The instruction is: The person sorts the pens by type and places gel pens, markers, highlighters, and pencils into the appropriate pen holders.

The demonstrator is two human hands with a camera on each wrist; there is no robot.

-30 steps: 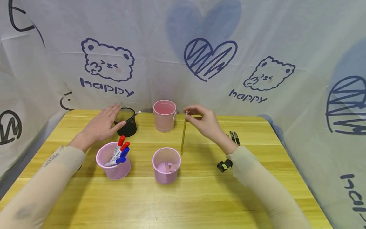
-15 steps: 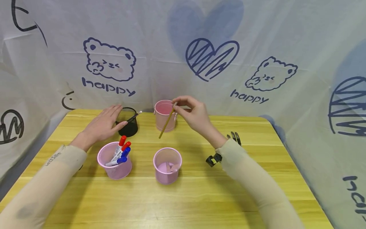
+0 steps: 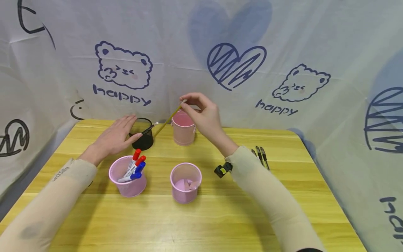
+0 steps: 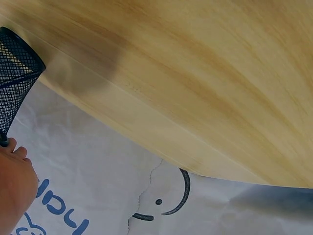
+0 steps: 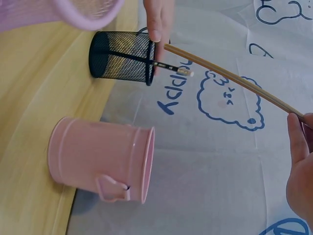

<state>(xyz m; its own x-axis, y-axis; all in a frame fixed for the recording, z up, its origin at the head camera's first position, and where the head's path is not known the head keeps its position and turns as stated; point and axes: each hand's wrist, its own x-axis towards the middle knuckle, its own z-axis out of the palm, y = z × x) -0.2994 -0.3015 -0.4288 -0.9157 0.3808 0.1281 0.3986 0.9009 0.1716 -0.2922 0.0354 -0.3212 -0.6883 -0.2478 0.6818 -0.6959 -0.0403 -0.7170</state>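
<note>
1. The yellow pencil (image 3: 170, 118) is pinched near its upper, pale-tipped end between thumb and fingers of the right hand (image 3: 204, 113), and is held aloft left of the pink pail (image 3: 184, 135).
2. Its long axis is slanted down and leftward, so the free end is pointed towards the black mesh pen cup (image 3: 143, 142); in the right wrist view that end is seen just beyond the rim's level (whether it is over the opening cannot be told).
3. The cup is reached much more closely by the left hand (image 3: 114, 134), whose fingers are extended, with the thumb laid at the rim; nothing is seen to be gripped by it.
4. A black pencil (image 5: 171, 67) is leaned inside the cup, its eraser end tipped out towards the pail's side.
</note>
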